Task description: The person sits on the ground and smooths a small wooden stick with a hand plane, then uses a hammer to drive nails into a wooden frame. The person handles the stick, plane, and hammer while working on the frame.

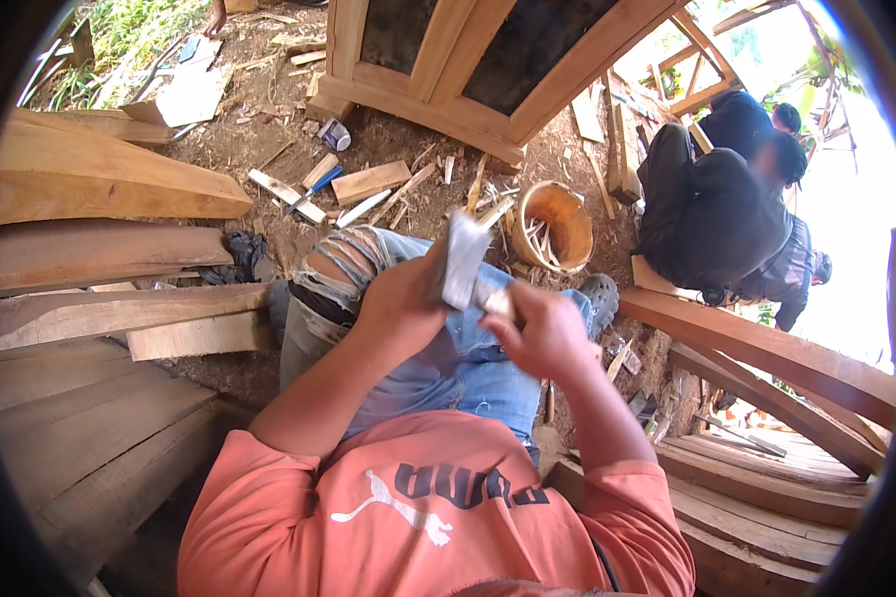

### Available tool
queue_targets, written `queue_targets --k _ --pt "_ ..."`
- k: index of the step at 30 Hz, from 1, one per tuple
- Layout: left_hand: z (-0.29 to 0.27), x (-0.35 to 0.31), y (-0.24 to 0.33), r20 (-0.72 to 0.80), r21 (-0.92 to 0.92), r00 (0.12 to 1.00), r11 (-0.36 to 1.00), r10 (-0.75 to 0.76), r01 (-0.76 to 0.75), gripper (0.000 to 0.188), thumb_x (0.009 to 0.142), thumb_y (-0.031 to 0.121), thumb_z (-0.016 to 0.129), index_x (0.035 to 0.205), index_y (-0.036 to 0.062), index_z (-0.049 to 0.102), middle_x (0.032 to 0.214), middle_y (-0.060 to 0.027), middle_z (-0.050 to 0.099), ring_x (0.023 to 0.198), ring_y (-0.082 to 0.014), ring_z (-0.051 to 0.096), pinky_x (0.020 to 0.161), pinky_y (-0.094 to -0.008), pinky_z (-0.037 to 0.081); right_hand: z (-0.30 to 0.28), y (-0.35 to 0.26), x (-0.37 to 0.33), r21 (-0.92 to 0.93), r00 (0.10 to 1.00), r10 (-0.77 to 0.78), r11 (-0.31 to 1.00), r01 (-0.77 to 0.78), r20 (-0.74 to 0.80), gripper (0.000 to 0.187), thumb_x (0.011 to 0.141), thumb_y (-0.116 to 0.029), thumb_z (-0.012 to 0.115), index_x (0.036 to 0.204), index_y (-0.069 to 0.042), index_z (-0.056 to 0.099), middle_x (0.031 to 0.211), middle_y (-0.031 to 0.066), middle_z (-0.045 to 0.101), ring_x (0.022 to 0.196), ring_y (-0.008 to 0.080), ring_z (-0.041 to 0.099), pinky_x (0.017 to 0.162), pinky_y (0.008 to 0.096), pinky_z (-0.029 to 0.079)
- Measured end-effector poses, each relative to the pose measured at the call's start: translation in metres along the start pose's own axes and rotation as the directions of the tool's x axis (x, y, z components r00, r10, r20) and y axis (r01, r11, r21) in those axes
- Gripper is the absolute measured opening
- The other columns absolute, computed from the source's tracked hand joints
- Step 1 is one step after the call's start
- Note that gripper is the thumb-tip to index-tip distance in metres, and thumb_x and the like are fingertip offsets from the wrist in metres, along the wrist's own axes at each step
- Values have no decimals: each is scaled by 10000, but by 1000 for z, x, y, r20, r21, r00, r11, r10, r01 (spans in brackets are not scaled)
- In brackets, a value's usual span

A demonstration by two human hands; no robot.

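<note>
Rough-sawn planks [100,189] lie stacked along the left of the yard, their long edges fanning out over bare earth, with more boards [90,438] layered below them. Beyond them, offcuts [368,182] and wood chips litter the dirt in front of a large timber frame [488,70] that stands at the top of the scene. At centre, a person in a salmon-orange shirt [428,507] and torn blue jeans [448,348] sits looking down at both hands, raised together above the knees. The left hand [400,298] is closed around the lower end of a flat metal blade [465,261], which rises tilted between the two hands, its pale face catching the light. The right hand [546,333] is curled tight just beside it, gripping the blade's other end, where a short pale piece shows between the fingers; what that piece is cannot be told. The blade sits in the air above the jeans, touching nothing but the hands. Just behind it on the ground rests a round orange bucket [556,224] holding thin wooden slivers. Further right, another person in dark clothing [712,214] crouches with back turned, well apart from the seated worker. Curved timber beams [767,353] sweep across the lower right, above more stacked boards.
</note>
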State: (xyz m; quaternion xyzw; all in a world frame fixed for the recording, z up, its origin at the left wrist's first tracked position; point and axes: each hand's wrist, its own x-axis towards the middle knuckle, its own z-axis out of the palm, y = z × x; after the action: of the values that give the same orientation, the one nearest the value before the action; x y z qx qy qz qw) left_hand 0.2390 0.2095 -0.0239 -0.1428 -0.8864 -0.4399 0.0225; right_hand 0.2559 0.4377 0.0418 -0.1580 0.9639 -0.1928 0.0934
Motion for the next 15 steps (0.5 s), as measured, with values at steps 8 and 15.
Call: queue_targets --k 8,15 --pt "-3 -1 1 -1 29 999 998 52 -51 409 1030 149 594 1430 98 529 867 -218 757 830 -478 742 734 -588 581 0 -6 -2 26 1000 -31 999 31 -1 510 976 -509 773 902 -39 590 743 218 662 760 487 684 694 567 513" --pt "4 -7 -9 -31 20 996 996 88 -88 361 1034 132 586 1390 69 595 883 -214 764 819 -461 747 710 -562 591 1 -18 -5 31 997 -35 999 33 62 512 981 -519 769 893 -42 604 759 231 667 788 489 684 715 560 514"
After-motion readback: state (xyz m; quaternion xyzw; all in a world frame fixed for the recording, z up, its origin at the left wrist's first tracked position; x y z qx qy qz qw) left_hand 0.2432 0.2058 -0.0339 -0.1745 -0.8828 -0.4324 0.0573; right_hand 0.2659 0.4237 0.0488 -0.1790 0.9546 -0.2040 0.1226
